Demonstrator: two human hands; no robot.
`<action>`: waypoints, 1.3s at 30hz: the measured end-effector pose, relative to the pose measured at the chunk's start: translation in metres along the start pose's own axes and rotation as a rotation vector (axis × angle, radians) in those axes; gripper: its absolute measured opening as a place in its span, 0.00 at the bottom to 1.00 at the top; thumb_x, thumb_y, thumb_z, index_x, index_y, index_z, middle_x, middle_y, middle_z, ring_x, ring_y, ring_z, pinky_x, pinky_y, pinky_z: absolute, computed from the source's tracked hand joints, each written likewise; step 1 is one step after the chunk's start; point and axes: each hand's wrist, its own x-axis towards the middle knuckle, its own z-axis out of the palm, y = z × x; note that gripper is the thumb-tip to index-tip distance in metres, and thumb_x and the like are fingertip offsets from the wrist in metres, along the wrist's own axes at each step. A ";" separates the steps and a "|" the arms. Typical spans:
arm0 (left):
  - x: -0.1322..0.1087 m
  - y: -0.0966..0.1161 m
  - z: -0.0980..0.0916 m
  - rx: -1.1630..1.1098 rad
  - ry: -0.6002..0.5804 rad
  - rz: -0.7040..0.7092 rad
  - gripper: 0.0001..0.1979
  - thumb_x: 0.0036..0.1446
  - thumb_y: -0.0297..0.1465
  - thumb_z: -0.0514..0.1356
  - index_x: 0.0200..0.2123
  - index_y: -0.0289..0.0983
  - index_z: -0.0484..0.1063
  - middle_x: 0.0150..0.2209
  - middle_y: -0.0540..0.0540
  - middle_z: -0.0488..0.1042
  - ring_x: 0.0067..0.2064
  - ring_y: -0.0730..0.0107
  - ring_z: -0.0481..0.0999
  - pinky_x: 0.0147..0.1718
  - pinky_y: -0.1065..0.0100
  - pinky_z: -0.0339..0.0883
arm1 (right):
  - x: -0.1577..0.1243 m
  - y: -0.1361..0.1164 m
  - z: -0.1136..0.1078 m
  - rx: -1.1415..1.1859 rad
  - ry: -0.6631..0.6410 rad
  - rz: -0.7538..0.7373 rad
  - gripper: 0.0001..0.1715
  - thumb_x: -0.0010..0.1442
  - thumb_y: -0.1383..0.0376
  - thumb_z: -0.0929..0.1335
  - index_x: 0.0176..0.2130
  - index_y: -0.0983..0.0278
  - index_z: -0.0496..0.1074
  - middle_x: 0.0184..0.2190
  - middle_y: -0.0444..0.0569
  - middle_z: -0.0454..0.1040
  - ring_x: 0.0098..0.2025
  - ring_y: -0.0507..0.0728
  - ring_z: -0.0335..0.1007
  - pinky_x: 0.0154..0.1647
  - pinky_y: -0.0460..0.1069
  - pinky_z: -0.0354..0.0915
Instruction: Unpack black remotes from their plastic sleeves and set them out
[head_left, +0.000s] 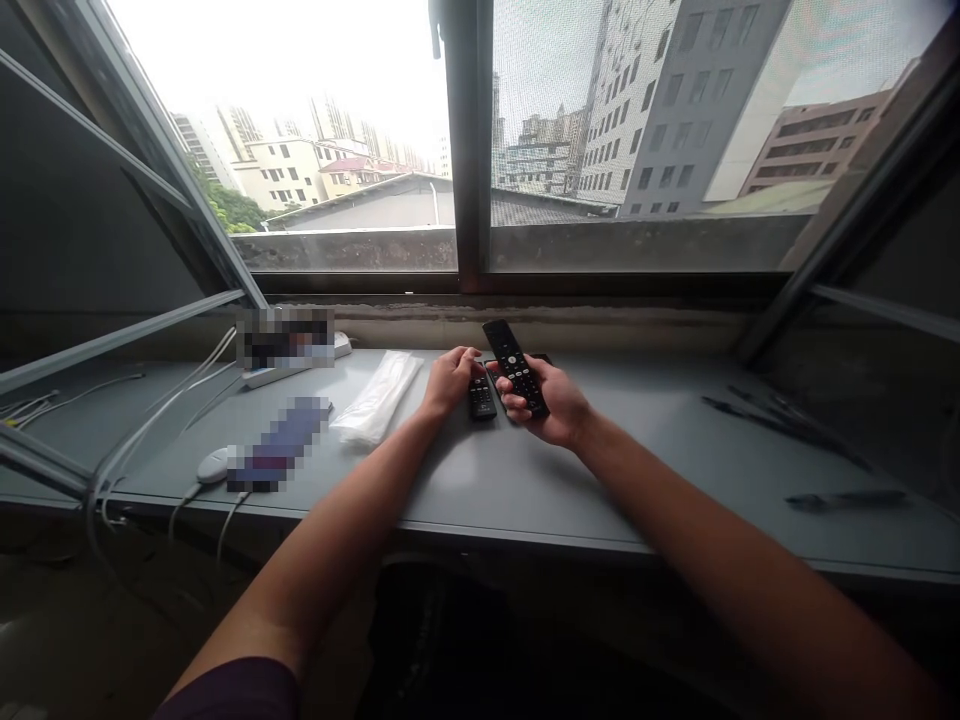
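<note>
My right hand (546,402) grips a long black TV remote control (516,368) upright, its buttons facing me. My left hand (450,381) sits at the upper end of a smaller black remote control (482,398), which lies on the grey desktop (480,480), with the fingers curled over it. Between the hands, a red-marked dark object (493,368) is partly hidden behind the long remote. Its shape cannot be made out.
To the left lie a white plastic bag (377,397), a pixelated oblong object (277,445), a white computer mouse (214,465), a white power strip (296,365) and loose white cables (157,425). Dark thin items (780,425) lie at the right. Open window frames flank the desk.
</note>
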 end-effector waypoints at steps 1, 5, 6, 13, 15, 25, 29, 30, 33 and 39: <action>0.000 -0.001 0.000 -0.005 0.001 0.003 0.16 0.72 0.40 0.57 0.42 0.38 0.82 0.34 0.44 0.86 0.38 0.59 0.84 0.44 0.63 0.74 | 0.001 0.000 -0.001 -0.006 0.014 -0.013 0.20 0.81 0.56 0.60 0.51 0.64 0.76 0.29 0.46 0.73 0.21 0.51 0.63 0.17 0.44 0.62; 0.003 -0.005 0.001 -0.023 -0.003 0.007 0.17 0.73 0.40 0.56 0.41 0.38 0.81 0.35 0.43 0.86 0.38 0.59 0.85 0.44 0.62 0.75 | 0.004 0.001 -0.004 -0.048 0.146 -0.049 0.10 0.77 0.58 0.70 0.47 0.63 0.76 0.30 0.46 0.76 0.26 0.52 0.73 0.20 0.43 0.69; 0.003 -0.006 0.000 -0.017 -0.004 0.010 0.17 0.73 0.41 0.56 0.39 0.39 0.80 0.35 0.43 0.86 0.38 0.59 0.85 0.44 0.62 0.75 | 0.005 0.001 -0.005 -0.057 0.170 -0.044 0.10 0.77 0.58 0.70 0.46 0.63 0.75 0.32 0.47 0.78 0.28 0.53 0.76 0.20 0.44 0.70; 0.002 -0.004 0.000 0.028 0.012 0.024 0.17 0.72 0.39 0.56 0.32 0.39 0.77 0.34 0.43 0.85 0.38 0.59 0.83 0.43 0.63 0.73 | 0.004 0.001 -0.007 -0.029 0.079 0.048 0.28 0.83 0.54 0.55 0.51 0.66 0.75 0.38 0.60 0.83 0.25 0.53 0.72 0.14 0.42 0.59; 0.002 -0.004 0.000 0.026 0.013 0.027 0.17 0.73 0.39 0.56 0.35 0.39 0.78 0.34 0.44 0.85 0.38 0.59 0.83 0.43 0.64 0.72 | 0.003 0.002 -0.007 0.002 0.060 0.064 0.26 0.83 0.57 0.55 0.50 0.68 0.76 0.32 0.55 0.80 0.22 0.51 0.67 0.13 0.42 0.59; 0.003 -0.006 0.000 0.042 -0.006 0.007 0.18 0.75 0.41 0.55 0.44 0.39 0.82 0.36 0.45 0.87 0.40 0.60 0.85 0.46 0.63 0.74 | 0.002 0.001 0.002 -0.047 0.223 0.004 0.11 0.78 0.62 0.67 0.51 0.66 0.77 0.33 0.51 0.79 0.28 0.53 0.75 0.20 0.42 0.69; 0.002 -0.004 -0.001 0.028 -0.003 0.014 0.18 0.75 0.41 0.55 0.44 0.38 0.82 0.35 0.44 0.86 0.38 0.60 0.85 0.45 0.64 0.75 | 0.001 0.000 0.001 0.012 0.114 0.026 0.25 0.82 0.56 0.57 0.52 0.66 0.76 0.34 0.54 0.79 0.24 0.53 0.69 0.16 0.44 0.63; 0.002 -0.004 0.000 0.026 -0.001 0.018 0.17 0.74 0.40 0.55 0.44 0.38 0.82 0.35 0.44 0.86 0.38 0.60 0.85 0.44 0.64 0.74 | 0.001 0.000 0.001 0.030 0.083 0.029 0.25 0.82 0.57 0.56 0.53 0.66 0.76 0.32 0.53 0.78 0.23 0.53 0.67 0.16 0.44 0.62; 0.002 -0.005 0.000 0.029 0.006 0.029 0.17 0.74 0.40 0.55 0.44 0.38 0.82 0.35 0.44 0.86 0.38 0.60 0.85 0.44 0.64 0.74 | 0.001 0.000 -0.002 0.055 0.029 0.021 0.23 0.79 0.61 0.56 0.52 0.66 0.76 0.29 0.49 0.73 0.21 0.52 0.61 0.15 0.44 0.59; 0.003 -0.007 0.000 0.013 0.005 0.032 0.17 0.74 0.40 0.55 0.43 0.38 0.82 0.35 0.44 0.86 0.38 0.60 0.85 0.44 0.63 0.74 | 0.004 0.002 -0.005 0.016 0.077 -0.011 0.15 0.76 0.56 0.68 0.47 0.64 0.77 0.28 0.46 0.71 0.25 0.54 0.66 0.18 0.45 0.67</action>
